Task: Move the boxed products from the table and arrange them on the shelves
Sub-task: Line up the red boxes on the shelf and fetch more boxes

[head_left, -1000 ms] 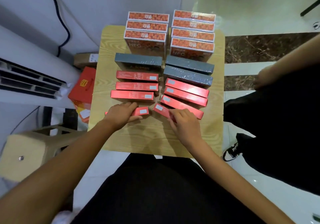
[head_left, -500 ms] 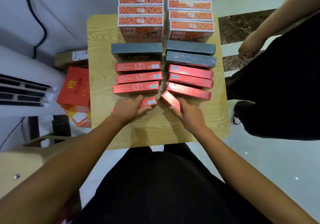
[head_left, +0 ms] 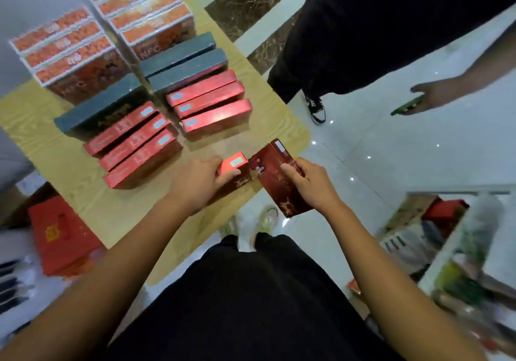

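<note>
My left hand (head_left: pixel 198 184) grips a red box (head_left: pixel 234 165) lifted just above the near edge of the wooden table (head_left: pixel 55 148). My right hand (head_left: pixel 310 184) holds a second red box (head_left: pixel 275 176), tilted and partly past the table's edge over the floor. On the table stay two rows of red boxes (head_left: pixel 139 151) (head_left: pixel 212 104), dark grey boxes (head_left: pixel 181 62) behind them, and orange boxes (head_left: pixel 145 17) at the far end. A white shelf (head_left: pixel 452 251) with goods shows blurred at the lower right.
Another person in black (head_left: pixel 391 25) stands to the right of the table, one hand holding a green object (head_left: pixel 405 108). A red carton (head_left: pixel 58 232) lies on the floor left of the table. White shiny floor lies between table and shelf.
Both hands have lifted their red boxes off the table and drawn them toward me. My view has swung right, bringing the shelf into sight; the other person's hand moved away from the table.
</note>
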